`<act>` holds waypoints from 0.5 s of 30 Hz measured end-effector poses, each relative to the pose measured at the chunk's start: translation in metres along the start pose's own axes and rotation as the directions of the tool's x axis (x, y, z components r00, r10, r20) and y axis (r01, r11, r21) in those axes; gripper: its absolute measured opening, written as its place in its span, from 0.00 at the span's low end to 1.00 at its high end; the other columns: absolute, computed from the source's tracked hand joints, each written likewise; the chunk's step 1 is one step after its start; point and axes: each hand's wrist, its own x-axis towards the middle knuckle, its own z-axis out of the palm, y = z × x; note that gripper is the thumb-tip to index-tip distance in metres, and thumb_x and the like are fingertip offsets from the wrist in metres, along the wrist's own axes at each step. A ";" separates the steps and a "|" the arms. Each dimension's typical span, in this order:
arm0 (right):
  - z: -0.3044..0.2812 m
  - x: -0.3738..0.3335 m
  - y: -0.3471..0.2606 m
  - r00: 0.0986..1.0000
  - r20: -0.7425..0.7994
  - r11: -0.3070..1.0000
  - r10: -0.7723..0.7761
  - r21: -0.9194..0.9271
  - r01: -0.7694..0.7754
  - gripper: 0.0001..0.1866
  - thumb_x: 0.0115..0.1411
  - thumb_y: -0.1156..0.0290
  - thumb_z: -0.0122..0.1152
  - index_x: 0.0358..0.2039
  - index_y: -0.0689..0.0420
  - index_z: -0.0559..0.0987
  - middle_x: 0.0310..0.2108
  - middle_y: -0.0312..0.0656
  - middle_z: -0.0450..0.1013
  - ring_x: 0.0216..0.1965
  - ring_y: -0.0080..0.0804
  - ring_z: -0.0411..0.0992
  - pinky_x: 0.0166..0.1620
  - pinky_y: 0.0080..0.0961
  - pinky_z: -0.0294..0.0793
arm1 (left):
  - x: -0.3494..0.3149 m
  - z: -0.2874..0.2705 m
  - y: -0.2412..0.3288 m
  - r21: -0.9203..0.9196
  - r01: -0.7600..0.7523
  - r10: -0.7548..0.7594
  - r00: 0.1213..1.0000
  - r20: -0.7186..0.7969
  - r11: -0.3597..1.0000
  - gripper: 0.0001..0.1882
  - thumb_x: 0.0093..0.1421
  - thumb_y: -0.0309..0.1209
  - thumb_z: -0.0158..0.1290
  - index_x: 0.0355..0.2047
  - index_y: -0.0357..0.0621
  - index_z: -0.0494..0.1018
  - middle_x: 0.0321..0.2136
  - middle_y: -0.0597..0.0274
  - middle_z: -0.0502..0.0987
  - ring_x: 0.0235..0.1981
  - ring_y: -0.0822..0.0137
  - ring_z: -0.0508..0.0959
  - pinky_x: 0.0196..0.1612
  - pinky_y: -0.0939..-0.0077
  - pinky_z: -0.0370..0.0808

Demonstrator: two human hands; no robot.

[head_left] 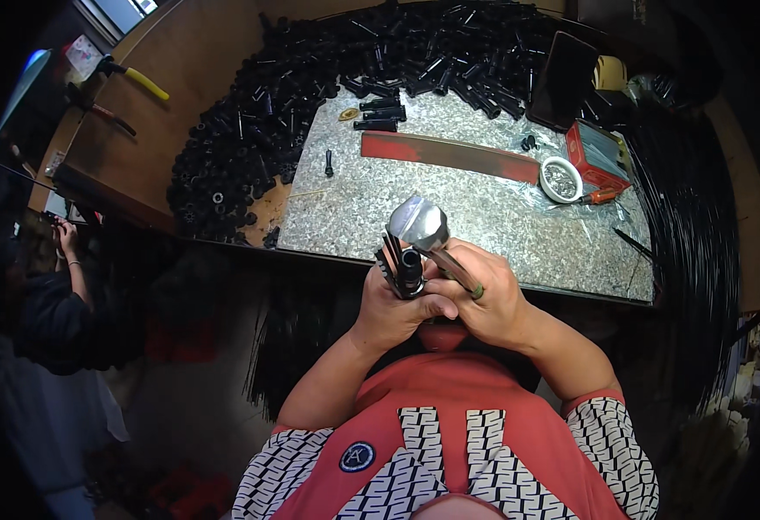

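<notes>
My left hand point(390, 310) is closed around a black tubular piece point(410, 270), its round open end facing up, with thin dark prongs or rods beside it. My right hand point(494, 295) grips the handle of a hammer point(418, 222) with a broad shiny metal head. The hammer head sits just above the tubular piece; whether they touch I cannot tell. Both hands meet in front of my body, at the near edge of a speckled stone slab point(345, 221). My fingers partly hide the lower end of the tubular piece.
A large heap of black tubes point(250, 121) covers the bench's back and left. On the slab lie a red-brown strip point(449, 159), a white bowl of small metal parts point(560, 179) and a red box point(597, 156). Long black rods point(692, 225) hang at right. Another person point(55, 303) works far left.
</notes>
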 end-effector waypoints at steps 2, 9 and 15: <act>0.001 0.000 0.000 1.000 -0.014 1.000 -0.014 -0.008 0.014 0.08 0.53 0.76 0.60 0.33 0.63 0.73 0.27 0.47 0.70 0.28 0.44 0.72 0.31 0.32 0.71 | 0.001 0.003 0.004 0.005 -0.017 0.017 1.000 0.006 1.000 0.45 0.37 0.43 0.70 0.54 0.42 0.61 0.38 0.67 0.72 0.42 0.75 0.72 0.44 0.79 0.70; 0.000 -0.002 -0.002 1.000 -0.019 1.000 -0.008 0.023 0.009 0.06 0.54 0.77 0.59 0.32 0.64 0.72 0.27 0.47 0.70 0.29 0.44 0.72 0.32 0.32 0.71 | 0.000 0.001 -0.001 0.049 -0.067 0.063 0.995 0.080 0.997 0.41 0.43 0.30 0.69 0.54 0.38 0.58 0.35 0.65 0.75 0.39 0.76 0.75 0.44 0.82 0.73; 0.001 -0.004 -0.006 0.991 -0.017 0.986 0.134 0.107 -0.131 0.07 0.53 0.78 0.59 0.34 0.65 0.74 0.28 0.46 0.71 0.29 0.42 0.73 0.32 0.30 0.71 | 0.000 0.003 -0.004 -0.192 -0.028 0.037 0.998 0.046 0.981 0.41 0.43 0.28 0.69 0.55 0.39 0.57 0.36 0.63 0.76 0.39 0.76 0.75 0.42 0.82 0.73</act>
